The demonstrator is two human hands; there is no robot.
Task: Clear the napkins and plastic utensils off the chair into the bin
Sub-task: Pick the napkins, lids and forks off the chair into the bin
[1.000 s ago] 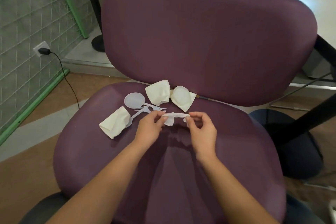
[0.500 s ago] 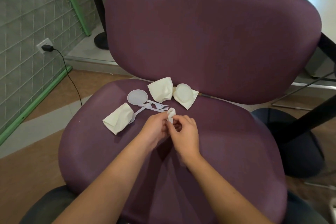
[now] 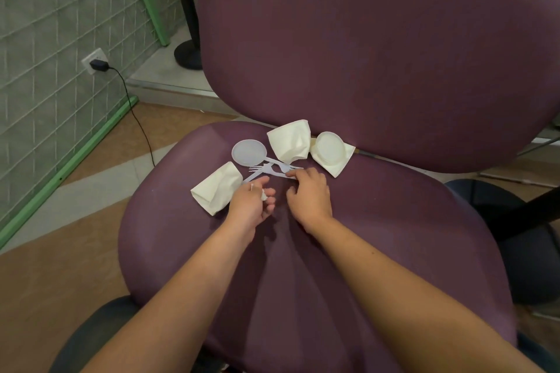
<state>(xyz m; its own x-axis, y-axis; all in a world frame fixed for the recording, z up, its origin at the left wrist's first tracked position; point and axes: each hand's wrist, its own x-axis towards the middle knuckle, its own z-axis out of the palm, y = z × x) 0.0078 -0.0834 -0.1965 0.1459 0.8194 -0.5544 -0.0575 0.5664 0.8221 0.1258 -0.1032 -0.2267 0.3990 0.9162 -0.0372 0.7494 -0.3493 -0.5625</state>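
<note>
On the purple chair [image 3: 348, 251] seat, the left hand [image 3: 250, 206] curls its fingers around a small balled-up white wrapper [image 3: 264, 195], which peeks out between thumb and fingertips. The right hand [image 3: 309, 194] reaches forward with bent fingers, its fingertips pinching the handle end of a clear plastic fork [image 3: 272, 172] that lies on the seat.

Around them lies the litter — a folded napkin [image 3: 216, 188] just left of the left hand, a second napkin [image 3: 291, 144] near the backrest, and a third napkin [image 3: 336, 162] to its right with a round plastic lid [image 3: 330, 149] resting on it. A clear round lid [image 3: 249, 152] lies between the first two napkins, touching the crossed plastic utensils. The bin does not show.

To the left, a black plug [image 3: 98, 65] sits in a wall socket, its cable running down to the floor. No writing or brand can be read on anything.
</note>
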